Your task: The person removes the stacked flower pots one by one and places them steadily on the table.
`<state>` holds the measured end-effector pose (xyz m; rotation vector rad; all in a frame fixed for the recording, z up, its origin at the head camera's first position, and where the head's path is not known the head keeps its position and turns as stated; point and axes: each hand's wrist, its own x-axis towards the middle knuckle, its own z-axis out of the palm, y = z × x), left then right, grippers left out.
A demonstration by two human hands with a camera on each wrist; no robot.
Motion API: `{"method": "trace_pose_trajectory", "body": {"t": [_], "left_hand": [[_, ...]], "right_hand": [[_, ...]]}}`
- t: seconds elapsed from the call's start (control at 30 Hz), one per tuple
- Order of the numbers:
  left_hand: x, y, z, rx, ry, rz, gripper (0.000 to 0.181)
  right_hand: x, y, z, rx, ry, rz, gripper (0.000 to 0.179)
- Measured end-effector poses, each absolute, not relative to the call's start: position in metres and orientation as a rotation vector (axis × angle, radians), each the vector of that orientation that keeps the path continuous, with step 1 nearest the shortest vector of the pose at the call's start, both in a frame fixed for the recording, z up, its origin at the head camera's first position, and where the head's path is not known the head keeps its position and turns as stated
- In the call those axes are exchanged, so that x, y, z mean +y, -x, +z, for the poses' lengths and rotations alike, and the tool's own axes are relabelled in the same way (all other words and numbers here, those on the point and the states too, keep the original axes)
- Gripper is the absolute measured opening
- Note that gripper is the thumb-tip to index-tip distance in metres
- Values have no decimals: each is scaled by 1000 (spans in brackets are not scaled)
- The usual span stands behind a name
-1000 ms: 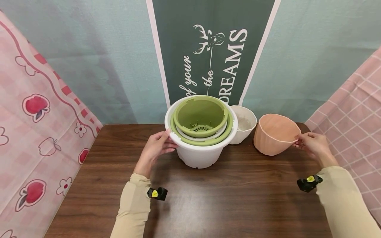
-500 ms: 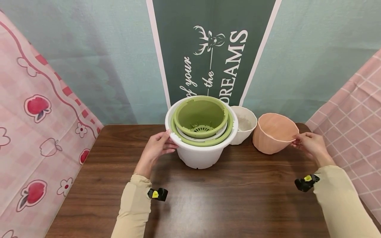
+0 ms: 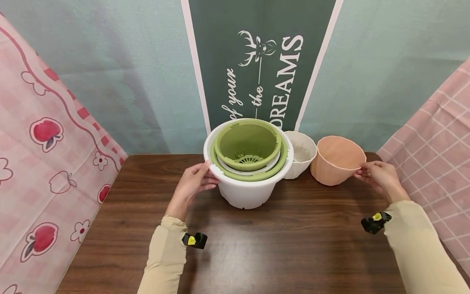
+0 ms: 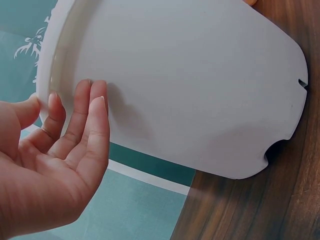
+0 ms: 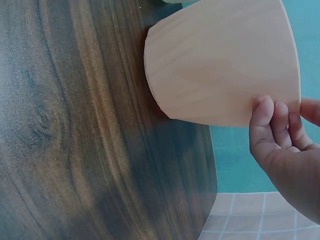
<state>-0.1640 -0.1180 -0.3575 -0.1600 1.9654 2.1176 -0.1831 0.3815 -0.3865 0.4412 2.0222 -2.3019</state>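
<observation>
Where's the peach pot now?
In the head view, the peach pot is toward the right, between the cream pot and the right hand, which grips it.

This is a curtained-off spot, in a home or workplace I cannot tell, with a wood-grain desk (image 3: 279,249) hemmed in by a teal hanging (image 3: 143,77) lettered DREAMS, apple-patterned pink cloth (image 3: 40,175) at left and checked pink cloth (image 3: 437,151) at right

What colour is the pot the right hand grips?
The pot is peach, clearest in the head view.
</observation>
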Motion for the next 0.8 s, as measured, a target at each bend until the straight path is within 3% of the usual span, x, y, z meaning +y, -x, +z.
{"method": "trace_pose_trajectory", "body": {"t": [0.33, 0.8], "left_hand": [[-118, 162, -360, 1977, 156, 2113, 39], [-119, 163, -360, 1967, 162, 2116, 38]], "right_hand": [[383, 183, -388, 1886, -384, -2411, 34], [376, 186, -384, 1904, -376, -2400, 30]]}}
